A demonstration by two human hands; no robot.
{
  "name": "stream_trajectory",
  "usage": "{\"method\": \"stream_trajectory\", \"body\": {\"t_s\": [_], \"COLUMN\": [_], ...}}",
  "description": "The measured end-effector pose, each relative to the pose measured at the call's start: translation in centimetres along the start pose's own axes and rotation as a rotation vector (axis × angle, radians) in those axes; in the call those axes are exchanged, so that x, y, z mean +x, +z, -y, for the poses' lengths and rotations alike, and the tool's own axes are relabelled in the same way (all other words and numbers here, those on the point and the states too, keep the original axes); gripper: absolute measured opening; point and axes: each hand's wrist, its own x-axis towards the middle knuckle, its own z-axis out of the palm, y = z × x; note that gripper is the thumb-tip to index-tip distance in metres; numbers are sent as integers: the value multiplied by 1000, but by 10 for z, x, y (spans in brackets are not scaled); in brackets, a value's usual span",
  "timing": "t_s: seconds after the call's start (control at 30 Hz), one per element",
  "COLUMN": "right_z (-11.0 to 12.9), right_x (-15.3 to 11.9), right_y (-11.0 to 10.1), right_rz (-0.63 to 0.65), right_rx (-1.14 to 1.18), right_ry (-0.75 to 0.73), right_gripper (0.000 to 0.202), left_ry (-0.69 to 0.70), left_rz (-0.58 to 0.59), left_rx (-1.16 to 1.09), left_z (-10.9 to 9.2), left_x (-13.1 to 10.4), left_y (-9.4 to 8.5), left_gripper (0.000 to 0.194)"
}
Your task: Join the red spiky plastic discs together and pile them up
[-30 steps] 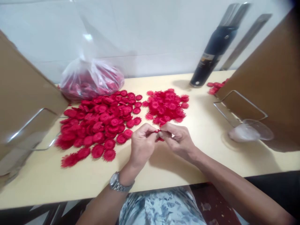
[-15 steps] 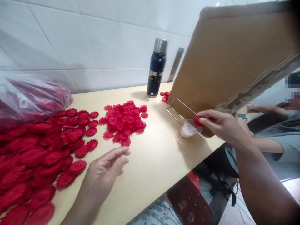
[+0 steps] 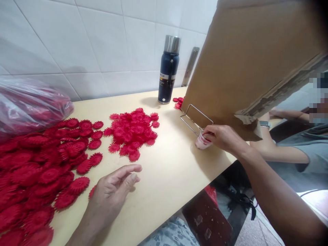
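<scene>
My right hand (image 3: 222, 138) reaches into a small clear plastic cup (image 3: 201, 143) at the cardboard's foot. Its fingers are pinched on a red toothed disc, of which only a bit of red shows through the cup; whitish stuff lies inside. Over the table, my left hand (image 3: 115, 191) holds nothing, its fingers loosely curved with the thumb apart from the forefinger. Beyond it lies a heap of small red toothed discs (image 3: 133, 131). Larger red toothed discs (image 3: 48, 174) are piled on the left. A bent wire frame (image 3: 196, 119) stands against the cardboard, beside the cup.
A tall cardboard sheet (image 3: 230, 68) leans on the right of the table (image 3: 164, 184). A dark blue flask (image 3: 167, 73) stands near the tiled wall. At left lies a clear plastic bag (image 3: 33, 106) of red pieces. Another person's arm (image 3: 279, 148) rests beyond the cardboard.
My right hand has moved left and down, bringing the red disc from the cup's rim into the cup. My left hand has barely moved. The view has shifted slightly.
</scene>
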Motion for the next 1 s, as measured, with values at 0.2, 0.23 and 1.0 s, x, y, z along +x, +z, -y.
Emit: {"method": "stream_trajectory", "body": {"t_s": [0.2, 0.23, 1.0], "right_z": [5, 5, 7], "right_x": [5, 5, -21], "right_y": [-1, -1, -25], "right_rz": [20, 23, -399], "right_rx": [-97, -95, -57], "right_ry": [-128, -137, -72], "right_gripper": [26, 27, 17], "left_ry": [-20, -30, -51], "left_rz": [-5, 19, 30], "left_rx": [-32, -20, -324], "left_z": [-3, -3, -15], "left_x": [0, 1, 0], "left_y": [3, 2, 14], "left_gripper": [32, 33, 28]}}
